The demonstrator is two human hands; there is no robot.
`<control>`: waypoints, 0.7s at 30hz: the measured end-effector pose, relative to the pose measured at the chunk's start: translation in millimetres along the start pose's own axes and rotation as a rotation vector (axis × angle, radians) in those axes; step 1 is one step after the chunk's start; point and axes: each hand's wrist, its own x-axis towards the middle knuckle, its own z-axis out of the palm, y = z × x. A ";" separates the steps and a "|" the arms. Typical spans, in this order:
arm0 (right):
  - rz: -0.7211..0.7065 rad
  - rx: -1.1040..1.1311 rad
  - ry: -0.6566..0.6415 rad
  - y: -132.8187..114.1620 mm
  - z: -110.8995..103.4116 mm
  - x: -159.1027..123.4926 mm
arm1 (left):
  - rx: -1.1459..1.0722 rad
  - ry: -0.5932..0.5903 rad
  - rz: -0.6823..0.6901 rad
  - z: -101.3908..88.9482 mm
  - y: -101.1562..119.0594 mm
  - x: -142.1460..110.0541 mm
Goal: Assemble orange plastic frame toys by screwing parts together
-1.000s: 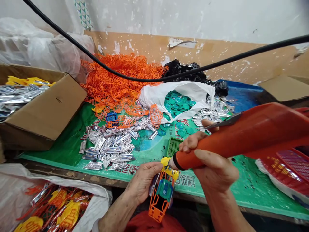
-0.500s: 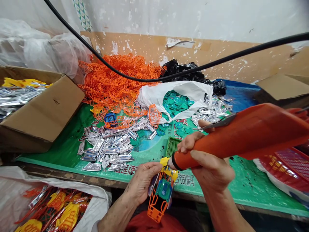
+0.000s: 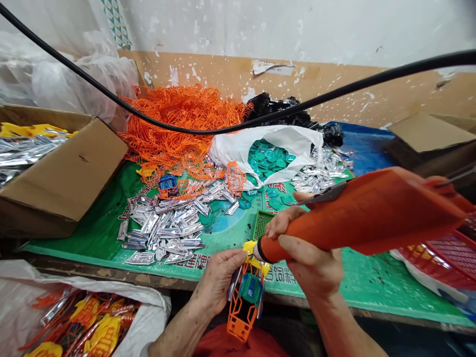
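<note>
Four containers: cardboard box [image 3: 63, 173] past the worktop's left edge, holding silver foil strips [image 3: 26, 153] and yellow parts [image 3: 29, 130]; white sack [image 3: 22, 282] below the front left corner, full of orange lattice pieces [image 3: 55, 302] and yellow pieces [image 3: 102, 334]; white plastic bag [image 3: 260, 141] at the back, holding teal tokens [image 3: 267, 161]; red basket [image 3: 446, 258] at the right edge, contents cannot tell.
Worktop: green printed mat [image 3: 372, 282], with orange lattice heap [image 3: 174, 129], loose silver strips [image 3: 159, 228], green mesh square [image 3: 262, 223].
Left hand [image 3: 219, 285]: fingers curled, pinching the toy car frame [image 3: 245, 297].
Right hand [image 3: 308, 263]: closed around orange tapered tool [image 3: 353, 223], tip touching the frame's yellow top.
Toy car frame: between both hands, just past the worktop's front edge, tilted downward.
</note>
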 end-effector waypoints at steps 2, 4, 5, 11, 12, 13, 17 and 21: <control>-0.015 -0.044 -0.003 2.8 -2.3 -1.7 | 0.011 0.024 0.017 2.1 0.4 -1.4; -0.038 -0.096 -0.014 5.5 -4.1 -3.0 | 0.010 0.040 0.029 3.9 0.8 -2.9; -0.045 -0.116 -0.025 6.6 -4.5 -3.5 | 0.005 0.041 0.034 4.5 0.9 -3.5; -0.027 -0.126 -0.038 8.4 0.7 -4.9 | -0.024 0.042 0.046 1.9 -1.2 -2.6; -0.026 -0.123 -0.032 8.7 1.6 -5.1 | -0.025 0.048 0.043 1.0 -1.7 -2.0; -0.024 -0.119 -0.027 9.1 2.2 -5.2 | -0.027 0.054 0.038 0.2 -2.1 -1.5; -0.014 -0.083 -0.018 7.1 2.9 -4.6 | -0.024 0.058 0.037 -1.6 -2.9 -0.9; -0.046 0.010 0.034 -4.3 0.4 4.0 | -0.013 0.028 0.043 -1.7 -2.8 -4.2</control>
